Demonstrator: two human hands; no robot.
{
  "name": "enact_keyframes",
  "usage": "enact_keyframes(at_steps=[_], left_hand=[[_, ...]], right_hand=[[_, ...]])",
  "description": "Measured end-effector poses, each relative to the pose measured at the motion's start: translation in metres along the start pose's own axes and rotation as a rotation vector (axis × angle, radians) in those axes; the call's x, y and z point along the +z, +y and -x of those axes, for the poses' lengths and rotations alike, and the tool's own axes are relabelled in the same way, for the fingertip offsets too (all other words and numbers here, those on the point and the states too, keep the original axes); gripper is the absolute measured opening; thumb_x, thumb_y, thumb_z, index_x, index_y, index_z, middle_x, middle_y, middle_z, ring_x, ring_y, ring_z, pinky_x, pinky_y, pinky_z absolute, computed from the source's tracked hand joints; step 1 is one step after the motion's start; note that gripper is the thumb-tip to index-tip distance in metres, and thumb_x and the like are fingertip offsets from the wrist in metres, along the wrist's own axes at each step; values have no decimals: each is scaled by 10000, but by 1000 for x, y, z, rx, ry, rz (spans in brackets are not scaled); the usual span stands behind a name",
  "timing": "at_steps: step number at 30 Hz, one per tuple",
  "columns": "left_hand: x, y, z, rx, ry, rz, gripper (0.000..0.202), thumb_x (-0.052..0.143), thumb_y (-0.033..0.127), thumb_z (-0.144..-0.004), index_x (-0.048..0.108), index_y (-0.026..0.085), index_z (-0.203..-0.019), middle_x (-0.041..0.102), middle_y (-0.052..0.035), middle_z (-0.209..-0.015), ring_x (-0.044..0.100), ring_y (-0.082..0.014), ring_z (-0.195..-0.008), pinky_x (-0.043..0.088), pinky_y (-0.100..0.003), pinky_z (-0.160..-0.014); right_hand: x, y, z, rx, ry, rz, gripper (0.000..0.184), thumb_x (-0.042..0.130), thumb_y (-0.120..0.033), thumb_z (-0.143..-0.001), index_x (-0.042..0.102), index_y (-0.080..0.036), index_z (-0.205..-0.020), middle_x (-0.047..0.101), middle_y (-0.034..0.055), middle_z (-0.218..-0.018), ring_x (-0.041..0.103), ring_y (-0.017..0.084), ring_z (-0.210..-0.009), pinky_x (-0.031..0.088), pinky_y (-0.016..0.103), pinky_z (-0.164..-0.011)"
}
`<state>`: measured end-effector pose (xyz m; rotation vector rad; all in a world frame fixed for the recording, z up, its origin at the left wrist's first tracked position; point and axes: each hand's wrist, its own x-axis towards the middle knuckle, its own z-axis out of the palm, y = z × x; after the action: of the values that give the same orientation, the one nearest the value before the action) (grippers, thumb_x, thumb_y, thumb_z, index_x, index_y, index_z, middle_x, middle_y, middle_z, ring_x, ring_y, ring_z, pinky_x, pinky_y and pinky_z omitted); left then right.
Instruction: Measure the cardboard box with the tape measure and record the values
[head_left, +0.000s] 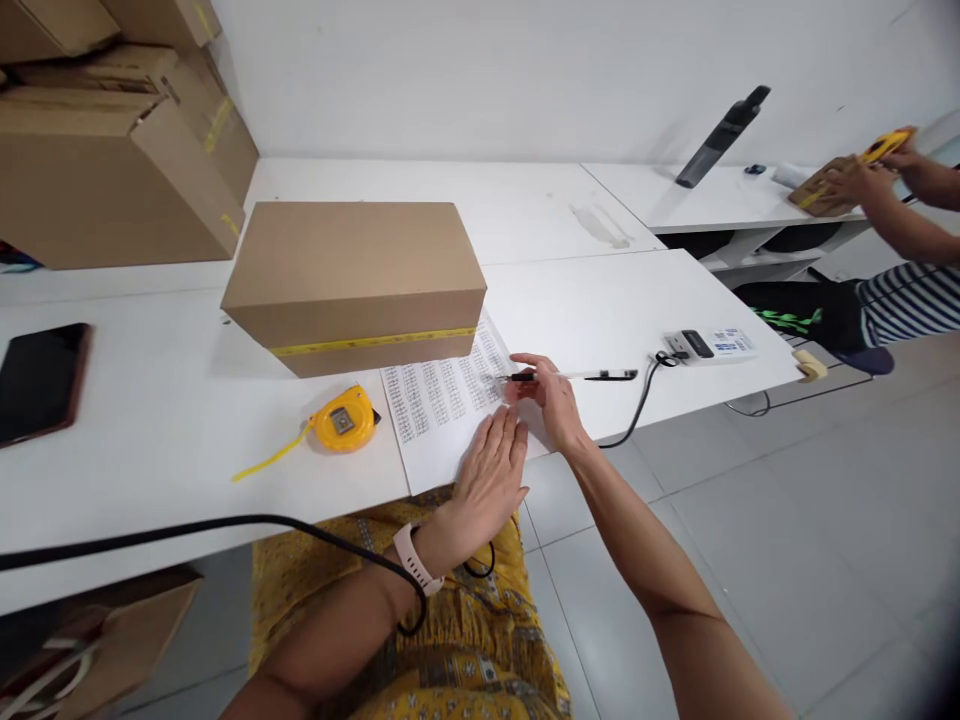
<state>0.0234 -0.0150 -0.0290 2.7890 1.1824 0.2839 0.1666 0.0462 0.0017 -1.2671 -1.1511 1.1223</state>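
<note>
My right hand (551, 395) pinches a pen (577, 376), its black tip resting on a printed sheet (442, 410) of small text rows. My left hand (491, 470) lies flat with fingers stretched out on the lower part of that sheet, near the table's front edge. A closed cardboard box (352, 280) stands just behind the sheet, with a yellow measuring tape (375, 343) running along its front face. The tape's yellow case (343, 420) lies on the white table (150, 430) left of the sheet.
A dark phone (37, 380) lies at the far left. Stacked cardboard boxes (112, 130) fill the back left corner. A small black-and-white device (709, 345) with a cable sits at the table's right end. Another person (892, 190) handles a yellow tool at a second table (697, 195).
</note>
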Motion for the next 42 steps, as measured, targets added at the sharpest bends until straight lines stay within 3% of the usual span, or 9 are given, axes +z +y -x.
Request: enact_keyframes(at_steps=[3, 5, 8, 12, 16, 20, 27, 42], left_hand=[[-5, 2, -5, -41, -3, -36, 708, 720, 369, -877, 467, -7, -1422, 317, -312, -1597, 313, -384, -1510, 317, -509, -1213], [-8, 4, -8, -54, -1, -62, 594, 679, 334, -911, 513, -10, -1366, 344, -329, -1578, 371, -382, -1481, 362, -500, -1183], [-9, 5, -10, -49, 27, -100, 489, 574, 251, -968, 513, -8, -1378, 406, -305, -1554, 417, -356, -1457, 379, -486, -1177], [-6, 4, -10, -46, 62, -154, 493, 478, 175, -996, 468, 3, -1458, 476, -255, -1528, 433, -332, -1453, 354, -483, -1210], [-5, 5, -11, -54, 41, -206, 453, 443, 157, -1011, 514, 23, -1438, 458, -259, -1538, 450, -333, -1443, 390, -476, -1192], [-4, 7, -13, -59, 20, -230, 448, 417, 138, -1017, 526, 36, -1439, 461, -252, -1537, 463, -329, -1434, 415, -465, -1179], [-6, 6, -13, -50, 34, -213, 441, 404, 139, -1021, 539, 34, -1427, 510, -241, -1505, 481, -321, -1422, 421, -456, -1177], [-6, 6, -13, -49, 55, -237, 444, 388, 132, -1020, 545, 18, -1420, 543, -246, -1473, 508, -327, -1399, 427, -456, -1171]], right_hand=[[-2, 5, -9, 64, -79, -11, 417, 602, -583, -885, 668, -187, -996, 681, 41, -800, 631, 160, -735, 516, 316, -744], [-3, 9, -12, 59, -60, 36, 368, 679, -553, -839, 636, -190, -890, 634, 6, -716, 576, 136, -658, 486, 287, -671], [-3, 11, -10, 19, -26, 167, 320, 649, -520, -868, 571, -212, -831, 552, -36, -646, 496, 117, -578, 422, 263, -571], [-4, 12, -5, -40, -20, 239, 270, 640, -481, -876, 573, -220, -903, 594, -13, -775, 540, 128, -621, 444, 269, -581], [-8, 17, -7, -57, 55, 234, 276, 659, -451, -860, 521, -224, -781, 493, -47, -636, 456, 117, -563, 382, 262, -543], [-10, 17, -9, -78, 14, 290, 259, 609, -373, -875, 465, -230, -716, 397, -70, -565, 362, 104, -540, 303, 254, -517], [-8, 14, -9, -13, -41, 321, 249, 604, -389, -856, 454, -239, -726, 408, -72, -539, 382, 108, -505, 299, 259, -488], [-10, 17, -9, -37, -77, 370, 245, 588, -404, -877, 464, -241, -742, 454, -63, -550, 424, 114, -496, 320, 263, -488]])
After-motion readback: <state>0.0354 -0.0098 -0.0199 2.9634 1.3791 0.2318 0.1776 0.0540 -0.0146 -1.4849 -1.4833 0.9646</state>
